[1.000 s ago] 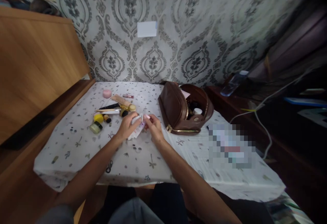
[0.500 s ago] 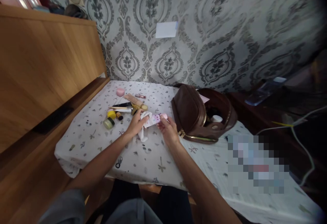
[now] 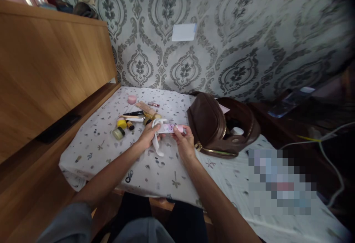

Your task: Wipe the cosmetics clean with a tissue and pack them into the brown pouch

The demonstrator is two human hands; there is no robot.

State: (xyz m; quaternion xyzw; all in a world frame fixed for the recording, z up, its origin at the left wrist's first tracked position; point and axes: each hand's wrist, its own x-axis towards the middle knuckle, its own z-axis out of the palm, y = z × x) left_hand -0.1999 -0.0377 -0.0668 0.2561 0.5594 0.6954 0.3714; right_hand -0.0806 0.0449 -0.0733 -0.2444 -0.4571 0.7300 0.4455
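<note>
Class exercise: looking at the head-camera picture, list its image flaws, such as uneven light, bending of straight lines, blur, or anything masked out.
Head view: dim, uneven light, with the right side and corners falling dark; wide-angle bending curves the orange-brown wooden panel; a pixelated block masks part of the white leaf-print tablecloth; the small pink-and-white tube between left hand and right hand looks soft, its print unreadable.

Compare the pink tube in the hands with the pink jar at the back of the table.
The pink tube is long, patterned and held level above the cloth by both hands; the pink jar is round, squat, plain and stands untouched on the table. Both are pink.
</note>
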